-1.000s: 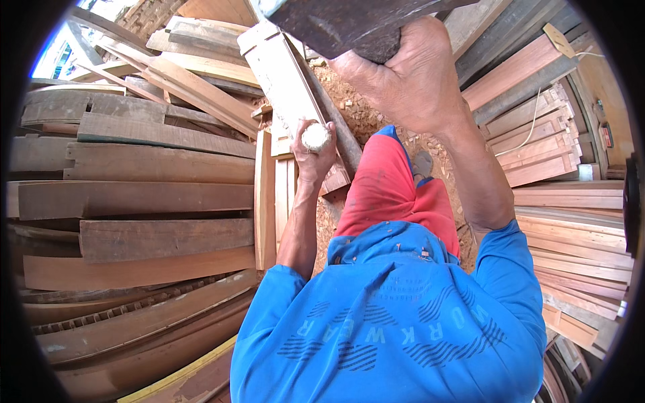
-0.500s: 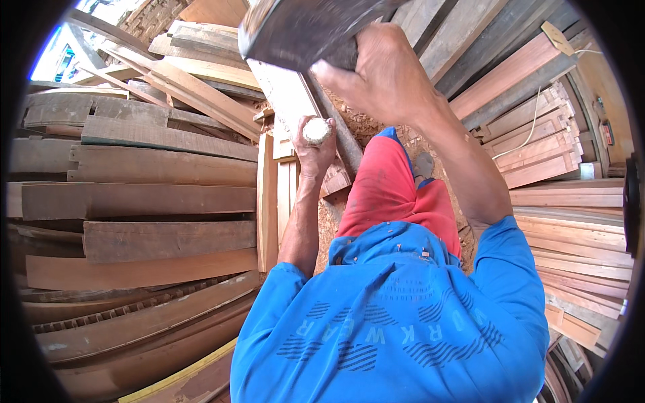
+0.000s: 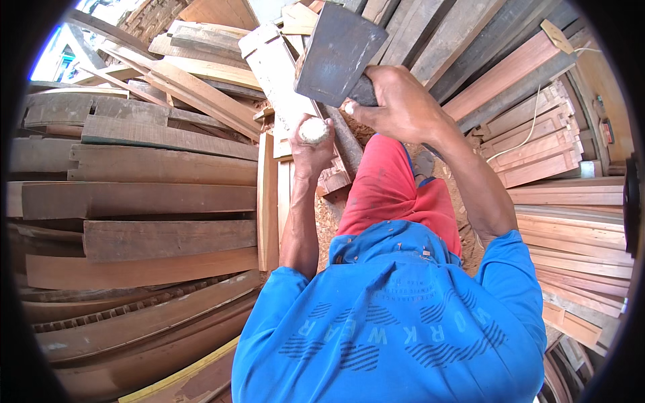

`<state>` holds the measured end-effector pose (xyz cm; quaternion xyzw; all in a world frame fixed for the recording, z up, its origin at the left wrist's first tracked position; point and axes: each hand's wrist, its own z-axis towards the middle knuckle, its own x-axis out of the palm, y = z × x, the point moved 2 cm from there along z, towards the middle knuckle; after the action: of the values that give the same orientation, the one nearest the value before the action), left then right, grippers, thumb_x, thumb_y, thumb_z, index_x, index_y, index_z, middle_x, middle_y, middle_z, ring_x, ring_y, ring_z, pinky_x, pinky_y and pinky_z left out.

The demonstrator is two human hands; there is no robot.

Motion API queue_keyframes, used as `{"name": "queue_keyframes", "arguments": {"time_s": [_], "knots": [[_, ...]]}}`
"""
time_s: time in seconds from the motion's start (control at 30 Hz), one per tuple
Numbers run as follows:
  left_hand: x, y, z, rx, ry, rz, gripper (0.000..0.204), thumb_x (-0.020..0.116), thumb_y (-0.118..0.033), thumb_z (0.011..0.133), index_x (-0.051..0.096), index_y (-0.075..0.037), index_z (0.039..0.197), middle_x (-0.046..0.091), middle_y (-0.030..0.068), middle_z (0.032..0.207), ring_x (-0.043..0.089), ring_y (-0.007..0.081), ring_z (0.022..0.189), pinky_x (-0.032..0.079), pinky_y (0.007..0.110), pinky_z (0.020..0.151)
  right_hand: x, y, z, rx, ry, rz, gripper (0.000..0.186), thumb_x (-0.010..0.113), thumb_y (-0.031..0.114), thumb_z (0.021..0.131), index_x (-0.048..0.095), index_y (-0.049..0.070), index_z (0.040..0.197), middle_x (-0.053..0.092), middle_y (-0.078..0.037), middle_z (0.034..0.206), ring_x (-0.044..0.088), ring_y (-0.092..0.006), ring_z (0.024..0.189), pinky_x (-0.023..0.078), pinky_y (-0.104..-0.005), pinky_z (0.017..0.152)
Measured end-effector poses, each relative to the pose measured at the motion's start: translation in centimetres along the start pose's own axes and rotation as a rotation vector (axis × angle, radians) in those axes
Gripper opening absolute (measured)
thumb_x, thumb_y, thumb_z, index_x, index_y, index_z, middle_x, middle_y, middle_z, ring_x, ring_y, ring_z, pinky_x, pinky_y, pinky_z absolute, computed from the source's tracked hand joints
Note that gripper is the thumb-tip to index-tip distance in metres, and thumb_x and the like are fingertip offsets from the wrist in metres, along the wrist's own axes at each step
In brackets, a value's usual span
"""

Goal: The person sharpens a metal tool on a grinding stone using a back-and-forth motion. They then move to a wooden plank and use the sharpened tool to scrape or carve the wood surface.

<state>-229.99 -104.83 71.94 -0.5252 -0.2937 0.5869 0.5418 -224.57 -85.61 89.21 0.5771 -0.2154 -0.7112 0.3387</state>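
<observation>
My left hand (image 3: 311, 153) is closed around an upright chisel (image 3: 314, 131); only the round, pale, battered end of its handle shows, and its blade is hidden. It stands over a pale wooden board (image 3: 274, 67) running away from me. My right hand (image 3: 403, 101) grips the short dark handle of a mallet (image 3: 341, 55) with a heavy, dark, block-shaped head. The mallet head is just beyond and to the right of the chisel's end, apart from it.
Stacked brown planks (image 3: 168, 199) fill the left side. More boards (image 3: 571, 235) lie in piles on the right, near panelled wooden pieces (image 3: 537, 134) with a pale cord. Dark beams (image 3: 463, 47) stretch out at the far right. Wood shavings (image 3: 328, 232) cover the ground by my legs.
My right hand has brought the mallet down and nearer, toward the chisel's end, with the head turned. My left hand stays almost still around the chisel.
</observation>
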Motion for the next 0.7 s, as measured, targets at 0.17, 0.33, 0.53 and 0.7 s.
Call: {"name": "queue_keyframes", "arguments": {"time_s": [0.17,0.33,0.53,0.7], "knots": [[0.0,2.0,0.2,0.108,-0.164,0.002,0.016,0.074,-0.008,0.092,0.060,-0.003,0.097,0.063,-0.0015,0.070,0.063,0.0069,0.062,0.050,0.023,0.056,-1.1,1.8,-0.2,-0.063,-0.108,0.063,0.039,0.074,0.015,0.077,0.066,-0.005,0.109,0.065,-0.027,0.080,0.068,-0.0399,0.079,0.053,-0.0461,0.073],[0.7,2.2,-0.5,0.044,-0.182,-0.092,0.020,0.078,-0.008,0.087,0.061,-0.001,0.094,0.064,0.0051,0.077,0.061,0.0124,0.070,0.050,0.027,0.065,-1.3,2.9,-0.2,-0.074,-0.107,0.043,0.037,0.076,0.017,0.078,0.066,-0.005,0.106,0.066,-0.024,0.078,0.071,-0.0390,0.081,0.055,-0.0457,0.073],[1.6,3.3,-1.6,0.246,-0.167,-0.179,0.022,0.077,-0.006,0.084,0.064,-0.001,0.102,0.070,0.0108,0.087,0.067,0.0167,0.077,0.054,0.031,0.069,3.7,0.6,-0.8,0.070,0.233,-0.407,0.027,0.078,0.014,0.079,0.067,-0.002,0.097,0.070,-0.024,0.084,0.072,-0.0385,0.082,0.056,-0.0455,0.074],[1.9,5.3,-2.1,0.208,-0.208,-0.076,0.033,0.081,-0.008,0.081,0.065,-0.002,0.110,0.072,0.0108,0.100,0.070,0.0197,0.087,0.056,0.034,0.077,4.7,-0.4,-0.9,-0.021,0.119,-0.305,0.032,0.079,0.018,0.078,0.064,-0.002,0.099,0.065,-0.023,0.073,0.069,-0.0425,0.076,0.055,-0.0487,0.069]]}}
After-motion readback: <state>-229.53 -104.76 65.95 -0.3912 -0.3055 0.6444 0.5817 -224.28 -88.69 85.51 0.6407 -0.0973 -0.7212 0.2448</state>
